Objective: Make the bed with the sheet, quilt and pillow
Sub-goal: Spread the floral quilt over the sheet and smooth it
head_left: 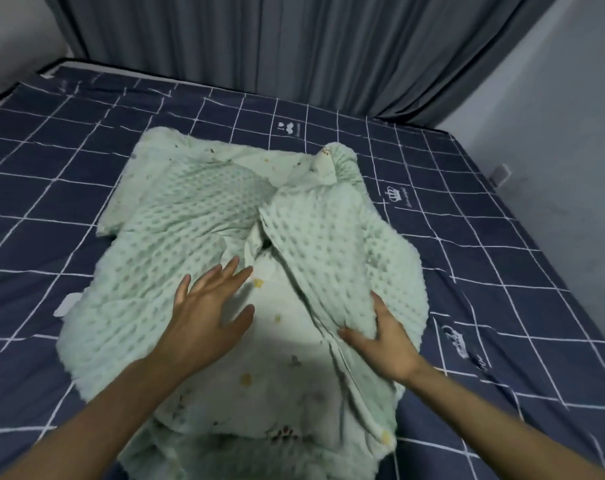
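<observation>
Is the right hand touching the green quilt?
Touching. The head view shows the right hand gripping a raised fold of the quilt, thumb over it.

A navy sheet (86,161) with a thin white grid covers the bed, spread flat with slight wrinkles and small white crown logos. On its middle lies a pale green quilt (176,237), rumpled and partly folded. Its outer face is bumpy with raised dots; its smooth lining, printed with small yellow and brown motifs, shows in the centre. The right flap is folded inward, its far corner bunched up.
</observation>
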